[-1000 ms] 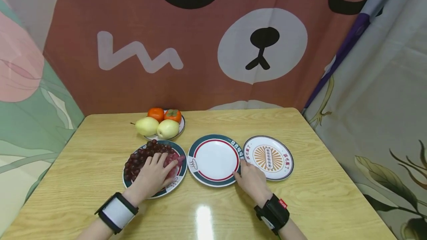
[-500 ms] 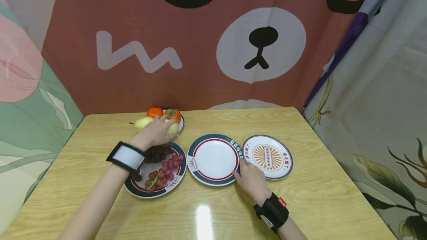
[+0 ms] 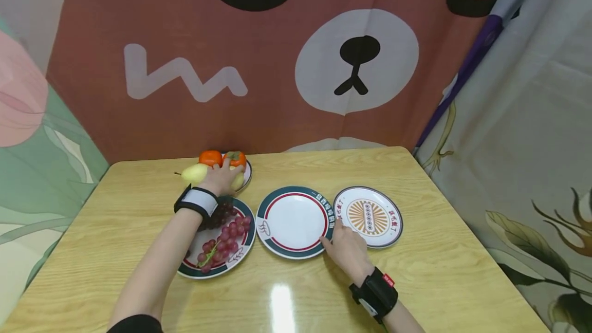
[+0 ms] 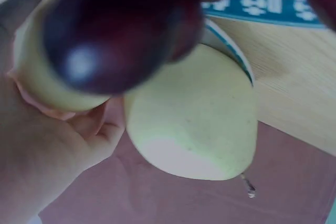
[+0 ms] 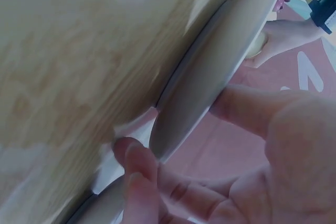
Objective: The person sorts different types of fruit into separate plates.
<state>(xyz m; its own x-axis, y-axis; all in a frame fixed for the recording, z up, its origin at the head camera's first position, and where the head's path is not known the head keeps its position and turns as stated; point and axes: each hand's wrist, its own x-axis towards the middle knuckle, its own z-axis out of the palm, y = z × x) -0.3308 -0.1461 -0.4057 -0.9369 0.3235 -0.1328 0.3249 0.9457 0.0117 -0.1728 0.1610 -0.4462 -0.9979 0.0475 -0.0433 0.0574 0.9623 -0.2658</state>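
At the back left, my left hand (image 3: 221,180) reaches over a small plate (image 3: 248,172) and holds the right-hand of two pale yellow pears. In the left wrist view, its fingers curl round that pear (image 4: 38,69), beside the other pear (image 4: 194,119) with its stem. Large blurred grapes (image 4: 105,40) fill the top of that view. My right hand (image 3: 349,253) pinches the right rim of the middle green-rimmed plate (image 3: 296,220). In the right wrist view its thumb (image 5: 241,108) lies on the rim, with the fingers at the plate's edge.
Two orange persimmons (image 3: 210,158) sit behind the pears. Under my left forearm, a green-rimmed plate (image 3: 248,245) carries dark grapes (image 3: 215,220) and a red bunch of grapes (image 3: 226,243). A small white plate (image 3: 370,217) with a sunburst print stands right of my right hand.
My left hand has left the grapes and moved forward to the right-hand pear, where its fingers now close round it. My right hand has stayed at the middle plate's rim.
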